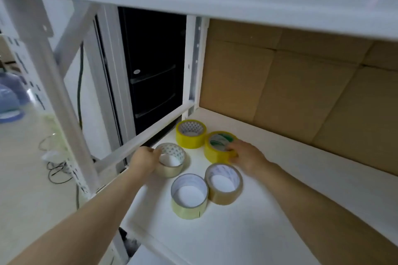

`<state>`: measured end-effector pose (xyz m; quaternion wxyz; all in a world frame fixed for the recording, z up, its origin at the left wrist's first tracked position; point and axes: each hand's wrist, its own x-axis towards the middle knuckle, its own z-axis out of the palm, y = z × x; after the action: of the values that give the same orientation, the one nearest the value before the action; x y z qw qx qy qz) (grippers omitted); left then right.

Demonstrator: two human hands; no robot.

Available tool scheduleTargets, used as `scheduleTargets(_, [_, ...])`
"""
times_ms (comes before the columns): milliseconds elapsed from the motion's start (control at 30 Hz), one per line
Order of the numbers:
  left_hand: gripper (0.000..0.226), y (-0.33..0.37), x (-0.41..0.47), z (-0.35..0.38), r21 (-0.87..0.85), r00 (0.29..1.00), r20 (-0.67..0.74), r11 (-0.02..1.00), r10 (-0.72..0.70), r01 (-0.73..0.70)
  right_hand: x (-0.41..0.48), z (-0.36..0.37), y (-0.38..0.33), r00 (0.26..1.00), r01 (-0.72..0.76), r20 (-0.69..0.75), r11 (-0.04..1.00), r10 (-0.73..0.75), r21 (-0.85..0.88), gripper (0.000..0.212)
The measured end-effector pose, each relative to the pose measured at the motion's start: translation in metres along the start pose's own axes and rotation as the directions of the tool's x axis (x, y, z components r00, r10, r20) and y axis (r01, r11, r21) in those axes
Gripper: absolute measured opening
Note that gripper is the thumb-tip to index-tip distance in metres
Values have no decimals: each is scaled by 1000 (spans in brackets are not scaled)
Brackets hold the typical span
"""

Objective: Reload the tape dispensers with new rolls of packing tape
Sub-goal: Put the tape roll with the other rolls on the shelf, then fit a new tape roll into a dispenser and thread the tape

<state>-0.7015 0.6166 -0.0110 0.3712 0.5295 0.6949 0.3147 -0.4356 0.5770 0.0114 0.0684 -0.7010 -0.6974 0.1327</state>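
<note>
Five rolls of packing tape are held on a white shelf (269, 211) in the lower centre of the frame, all lying flat with cores upward. A clear roll (171, 160) at left centre is gripped by the left hand (144, 161), the fingers curled round its outer wall. A yellow roll (220, 147) to the right of it is clasped by the right hand (247, 157), fingertips over the rim and into the core. A second yellow roll (190, 133) is set behind these, untouched. A pale yellow roll (189, 197) and a tan roll (224, 184) are set nearest the camera, touching one another. Brown cardboard boxes (290, 84) are stacked along the back of the shelf at right. No tape dispenser is to be seen, so the task is judged to be at the fetching stage. Risks noted: the clear roll lies close to the open left edge of the shelf and could be knocked off if the grip slips; the neighbouring rolls could be nudged as both are lifted at once; the shelf board above could be struck by a raised hand.
</note>
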Motion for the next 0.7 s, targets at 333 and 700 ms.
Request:
scheduleTargets(333, [36,50,-21,17,100,946,34,941,321,-323,-83,-44,1,922,-38,-263,741,285,670,30])
scheduleTargets(700, [15,172,-273,146,-586,513,760,762,398,277,-316,-65,82,785,13,-386,610,485,793,35])
